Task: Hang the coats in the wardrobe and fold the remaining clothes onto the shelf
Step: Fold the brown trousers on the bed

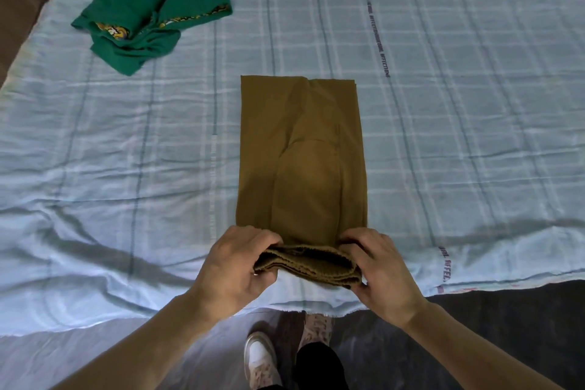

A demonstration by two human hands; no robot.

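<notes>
Pale checked bedsheet (443, 136) covers the bed; brown garment (300, 152) lies narrow at its near edge; left hand (234, 263) and right hand (383, 266) clamp fingers on its near hem; fold it away evenly, corners matched; green garment (148, 9) waits far left.

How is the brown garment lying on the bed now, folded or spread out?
Folded. The brown garment lies as a narrow strip on the bed, and both hands, left and right, grip its layered near end.
</notes>
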